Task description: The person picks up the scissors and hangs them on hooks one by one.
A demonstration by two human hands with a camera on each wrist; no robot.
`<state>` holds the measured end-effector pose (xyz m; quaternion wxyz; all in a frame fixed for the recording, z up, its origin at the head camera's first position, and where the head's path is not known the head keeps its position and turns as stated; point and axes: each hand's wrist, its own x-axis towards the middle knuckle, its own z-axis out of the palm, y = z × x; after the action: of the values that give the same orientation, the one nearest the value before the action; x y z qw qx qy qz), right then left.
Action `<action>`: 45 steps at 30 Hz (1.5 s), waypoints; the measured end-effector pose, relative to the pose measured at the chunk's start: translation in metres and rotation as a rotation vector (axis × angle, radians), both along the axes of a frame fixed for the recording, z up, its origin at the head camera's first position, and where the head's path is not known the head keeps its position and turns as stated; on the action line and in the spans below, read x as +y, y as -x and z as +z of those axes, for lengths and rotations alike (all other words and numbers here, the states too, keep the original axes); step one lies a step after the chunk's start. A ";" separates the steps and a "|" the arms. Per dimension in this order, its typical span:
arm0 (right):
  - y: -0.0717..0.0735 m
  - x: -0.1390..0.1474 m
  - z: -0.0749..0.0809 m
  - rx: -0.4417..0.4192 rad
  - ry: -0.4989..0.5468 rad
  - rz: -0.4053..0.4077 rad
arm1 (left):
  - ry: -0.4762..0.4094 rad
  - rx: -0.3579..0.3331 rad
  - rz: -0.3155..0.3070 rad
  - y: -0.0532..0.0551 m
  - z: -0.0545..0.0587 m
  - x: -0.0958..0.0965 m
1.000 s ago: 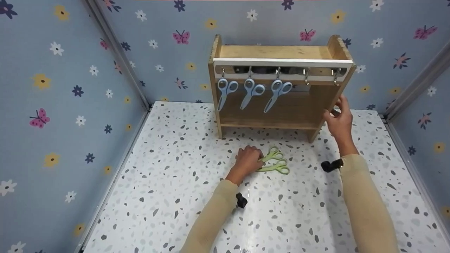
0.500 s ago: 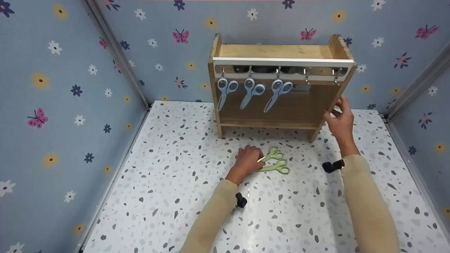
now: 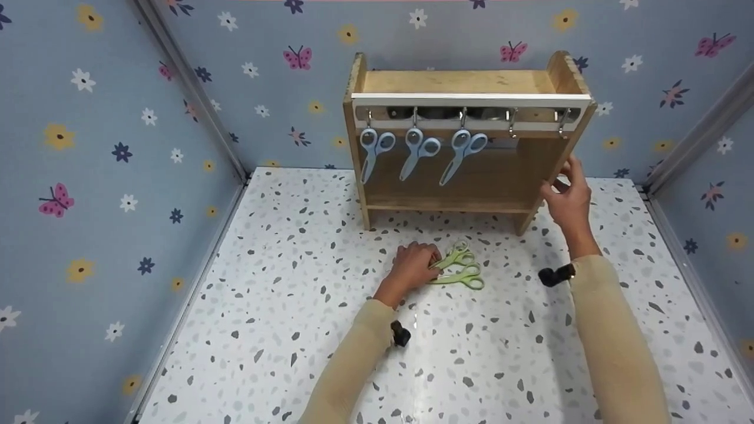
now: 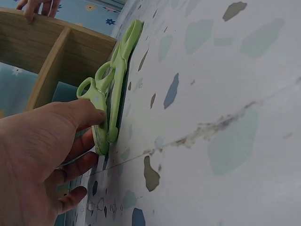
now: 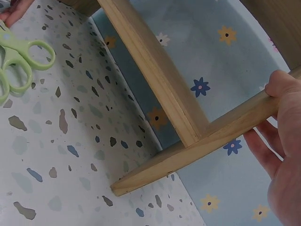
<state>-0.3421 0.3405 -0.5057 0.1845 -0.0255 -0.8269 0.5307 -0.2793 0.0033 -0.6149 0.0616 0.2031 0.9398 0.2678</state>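
Note:
My left hand (image 3: pixel 414 266) pinches one pair of light green scissors (image 4: pixel 98 100) at the blade end, with the thumb on top and a finger beneath. A second pair of green scissors (image 3: pixel 465 278) lies beside it on the speckled tabletop, its blade end partly hidden by the hand in the head view. My right hand (image 3: pixel 570 197) grips the right side panel of a wooden rack (image 3: pixel 450 207), thumb on the front edge and fingers behind. Three pale blue scissors (image 3: pixel 461 154) hang by their finger loops from the rack's left and middle hooks.
Two metal hooks (image 3: pixel 512 125) at the rack's right carry nothing. The rack stands on the speckled tabletop (image 3: pixel 306 294) near the back. Flower-patterned blue walls (image 3: pixel 118 176) enclose the left, back and right sides.
The head view has shifted slightly. The green scissors in my left hand have turned a little, their loops rising relative to the other pair. My right hand keeps its grip on the rack.

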 end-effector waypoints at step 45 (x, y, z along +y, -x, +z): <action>0.000 0.000 -0.004 0.044 0.005 0.033 | -0.053 -0.013 -0.051 0.001 -0.003 -0.005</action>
<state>-0.3423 0.3409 -0.5101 0.1939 -0.0008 -0.8216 0.5361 -0.2800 -0.0018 -0.6176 0.0692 0.2266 0.9265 0.2922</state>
